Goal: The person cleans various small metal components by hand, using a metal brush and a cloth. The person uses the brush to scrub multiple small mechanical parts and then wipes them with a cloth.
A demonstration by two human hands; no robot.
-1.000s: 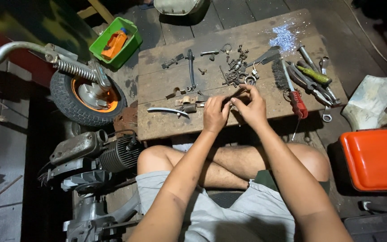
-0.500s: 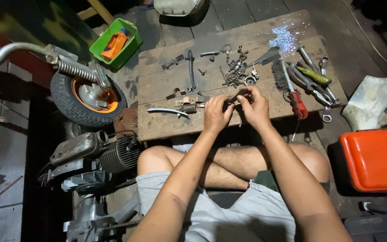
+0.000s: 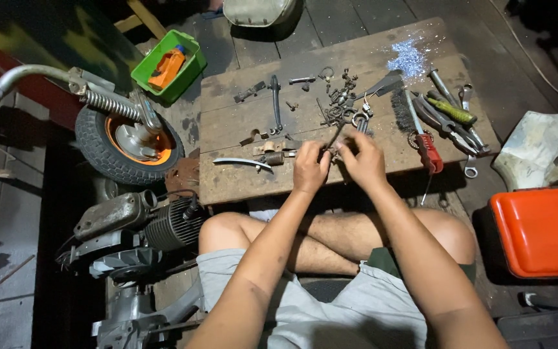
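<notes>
My left hand [image 3: 309, 167] and my right hand [image 3: 363, 159] meet over the front of a low wooden board [image 3: 240, 119]. Between their fingertips they pinch a thin dark metal part [image 3: 334, 137], rod-like and slanted up toward the pile. Just behind the hands lies a pile of small bolts, rings and hooks [image 3: 340, 103]. A small spring [image 3: 272, 157] and a curved chrome lever [image 3: 242, 161] rest on the board left of my left hand. My crossed bare legs sit below the board.
Pliers, a wire brush [image 3: 402, 108], a red-handled screwdriver [image 3: 429, 150] and wrenches lie at the board's right. An orange box [image 3: 541, 229] stands right. A small wheel [image 3: 124, 145], an engine [image 3: 140, 223] and a green bin [image 3: 168, 63] are left.
Both hands have shifted slightly forward on the board. The thin metal part between the fingers has tilted up and now points toward the pile of small parts.
</notes>
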